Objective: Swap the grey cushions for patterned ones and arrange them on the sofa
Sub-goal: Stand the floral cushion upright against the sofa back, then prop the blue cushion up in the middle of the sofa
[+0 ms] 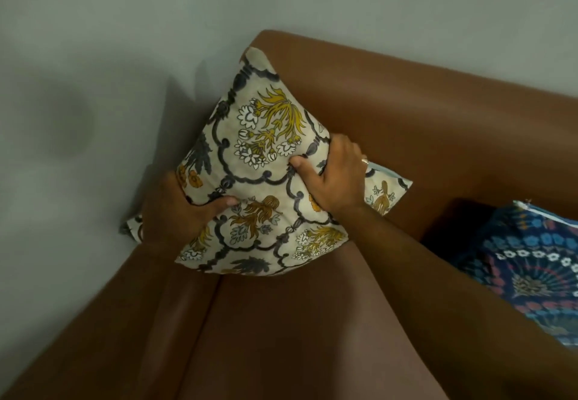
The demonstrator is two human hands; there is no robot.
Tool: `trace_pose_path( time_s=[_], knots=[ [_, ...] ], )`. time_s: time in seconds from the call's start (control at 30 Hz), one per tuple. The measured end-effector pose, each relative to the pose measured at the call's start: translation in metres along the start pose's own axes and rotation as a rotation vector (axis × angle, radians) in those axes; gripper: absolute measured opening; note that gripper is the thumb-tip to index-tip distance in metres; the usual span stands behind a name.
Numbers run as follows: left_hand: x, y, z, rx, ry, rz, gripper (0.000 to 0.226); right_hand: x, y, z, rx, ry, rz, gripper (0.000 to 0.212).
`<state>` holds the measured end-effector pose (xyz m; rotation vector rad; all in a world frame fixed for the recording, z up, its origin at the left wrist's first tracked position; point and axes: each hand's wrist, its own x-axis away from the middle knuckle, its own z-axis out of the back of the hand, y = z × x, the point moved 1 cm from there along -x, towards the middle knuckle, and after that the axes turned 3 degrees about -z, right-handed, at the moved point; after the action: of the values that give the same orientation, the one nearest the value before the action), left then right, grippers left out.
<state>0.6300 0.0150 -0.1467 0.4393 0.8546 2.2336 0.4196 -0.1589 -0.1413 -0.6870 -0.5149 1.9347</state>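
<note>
Your right hand (336, 177) pinches the cream cotton cushion printed with yellow flowers and grey scrollwork (266, 165): the thumb digs into its face while the fingers wrap over the right edge. Your left hand (178, 212) clamps the lower left edge the same way, thumb on the front, fingers hidden behind.

The cushion stands in the corner of the brown leather sofa (406, 111), where armrest meets backrest, its bottom edge touching the seat and its face tilted toward you.

It sits like a diamond. One corner points up along the backrest; the long diagonal runs from that top corner down toward the seat.

Watch what happens when you let go. On slick leather, balanced on a corner, it could slide forward or flop sideways. The left corner overhangs the armrest toward the grey wall (93, 55) and may catch there. It could also lean onto the dark blue cushion with a mandala print (531, 274) just beside it.
</note>
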Motion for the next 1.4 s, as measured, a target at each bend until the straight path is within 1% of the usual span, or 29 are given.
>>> trace_pose_path(
  time_s=[0.07, 0.17, 0.33, 0.43, 0.5, 0.57, 0.63, 0.7, 0.73, 0.77, 0.8, 0.87, 0.9, 0.93, 1.0, 1.07, 1.1, 1.13, 1.17, 1.2, 1.27, 1.33, 1.4],
  knots=[
    [0.005, 0.003, 0.0, 0.02, -0.032, 0.009, 0.135, 0.009, 0.0, 0.008, -0.01, -0.022, -0.029, 0.079],
    [0.017, 0.002, -0.005, 0.053, -0.066, 0.061, 0.139, 0.026, 0.007, 0.018, -0.006, 0.017, -0.043, 0.073],
    [0.015, -0.008, -0.024, 0.116, -0.004, 0.085, 0.121, 0.009, 0.007, 0.013, 0.01, 0.113, -0.021, 0.075],
    [0.003, -0.014, -0.021, 0.083, -0.002, 0.088, 0.13, 0.007, 0.005, -0.002, 0.11, 0.062, -0.021, 0.072],
    [-0.004, -0.012, -0.014, 0.049, -0.031, 0.06, 0.136, 0.008, 0.004, -0.006, 0.178, 0.03, -0.056, 0.072],
    [-0.007, -0.006, -0.005, 0.017, -0.029, 0.01, 0.136, 0.005, 0.002, 0.002, 0.192, 0.013, -0.077, 0.074],
    [0.006, 0.003, 0.004, -0.028, 0.06, -0.055, 0.132, 0.009, 0.002, 0.021, 0.141, 0.005, -0.066, 0.075],
    [0.042, 0.009, 0.002, -0.146, 0.288, -0.124, 0.122, 0.023, 0.005, 0.048, 0.056, 0.04, -0.045, 0.074],
    [0.071, 0.019, -0.006, -0.168, 0.394, -0.168, 0.114, 0.034, 0.011, 0.064, 0.009, 0.082, -0.036, 0.074],
    [0.105, 0.036, -0.018, -0.127, 0.432, -0.229, 0.105, 0.049, 0.02, 0.081, -0.035, 0.133, -0.039, 0.074],
    [0.142, 0.058, -0.036, -0.067, 0.403, -0.317, 0.098, 0.067, 0.034, 0.102, -0.064, 0.186, -0.057, 0.073],
    [0.205, 0.105, -0.08, -0.016, 0.215, -0.511, 0.089, 0.113, 0.076, 0.145, -0.068, 0.292, -0.116, 0.069],
    [0.229, 0.132, -0.102, -0.005, 0.094, -0.589, 0.086, 0.14, 0.106, 0.17, -0.047, 0.352, -0.194, 0.069],
    [0.245, 0.159, -0.121, 0.006, -0.006, -0.666, 0.082, 0.168, 0.139, 0.195, -0.025, 0.414, -0.312, 0.07],
    [0.253, 0.218, -0.156, 0.037, -0.13, -0.81, 0.079, 0.212, 0.205, 0.248, 0.026, 0.534, -0.577, 0.08],
    [0.242, 0.274, -0.19, -0.019, -0.187, -0.961, 0.085, 0.234, 0.268, 0.284, 0.061, 0.536, -0.788, 0.089],
    [0.235, 0.3, -0.21, -0.078, -0.222, -1.033, 0.092, 0.237, 0.297, 0.296, 0.054, 0.492, -0.854, 0.09],
    [0.226, 0.324, -0.232, -0.168, -0.26, -1.091, 0.101, 0.236, 0.325, 0.301, 0.003, 0.433, -0.875, 0.087],
    [0.217, 0.343, -0.256, -0.289, -0.32, -1.119, 0.112, 0.232, 0.351, 0.303, -0.09, 0.383, -0.871, 0.082],
    [0.207, 0.356, -0.277, -0.425, -0.383, -1.112, 0.124, 0.225, 0.369, 0.3, -0.191, 0.334, -0.852, 0.078],
    [0.194, 0.371, -0.318, -0.67, -0.476, -1.02, 0.138, 0.21, 0.401, 0.291, -0.356, 0.263, -0.843, 0.078],
    [0.185, 0.372, -0.343, -0.745, -0.423, -0.921, 0.134, 0.197, 0.418, 0.278, -0.43, 0.267, -0.853, 0.084],
    [0.181, 0.362, -0.342, -0.65, -0.319, -0.828, 0.12, 0.189, 0.414, 0.277, -0.426, 0.309, -0.793, 0.078]
  ],
)
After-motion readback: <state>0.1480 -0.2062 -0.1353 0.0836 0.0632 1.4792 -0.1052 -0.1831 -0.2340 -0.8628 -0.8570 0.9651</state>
